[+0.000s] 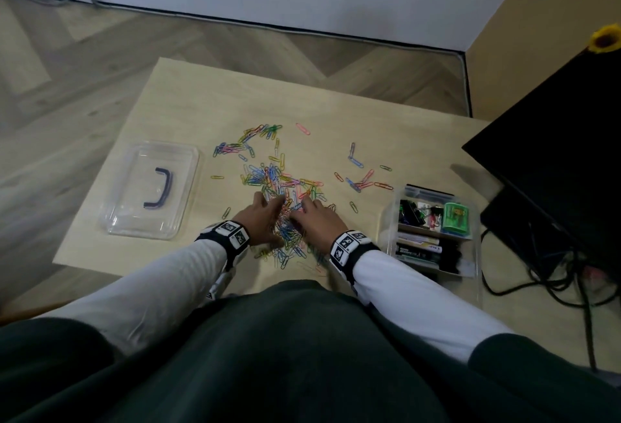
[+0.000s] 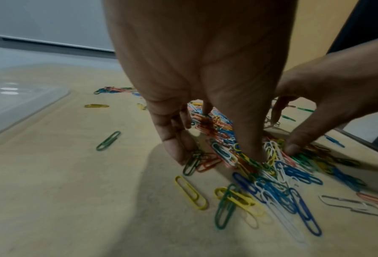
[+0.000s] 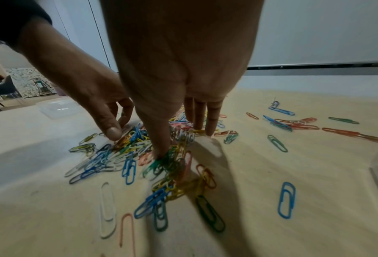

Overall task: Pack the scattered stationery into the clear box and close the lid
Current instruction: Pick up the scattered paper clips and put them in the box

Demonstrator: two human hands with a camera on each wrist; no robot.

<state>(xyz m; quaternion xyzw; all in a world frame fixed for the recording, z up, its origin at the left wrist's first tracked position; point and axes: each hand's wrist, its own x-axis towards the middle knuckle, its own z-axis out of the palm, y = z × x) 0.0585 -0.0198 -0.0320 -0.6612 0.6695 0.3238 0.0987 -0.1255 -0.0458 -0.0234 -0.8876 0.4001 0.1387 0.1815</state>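
Coloured paper clips [image 1: 281, 183] lie scattered over the pale wooden table [image 1: 188, 113], thickest in a heap at the front middle. Both hands are on that heap. My left hand [image 1: 270, 204] points its fingers down into the clips [image 2: 278, 175], thumb and fingertips [image 2: 179, 154] touching them. My right hand [image 1: 307, 207] stands beside it with straight fingers [image 3: 212, 125] touching the table and its thumb in the clips [image 3: 126, 153]. The clear box [image 1: 387, 231] stands open at the right, holding binder clips and other stationery. Its clear lid [image 1: 134, 194] with a dark handle lies at the left.
Stray clips [image 1: 364, 182] lie between the heap and the box, and more at the far middle [image 1: 258, 131]. A black monitor [image 1: 554, 153] and cables [image 1: 537, 274] crowd the right side. The table's front edge is close to my body.
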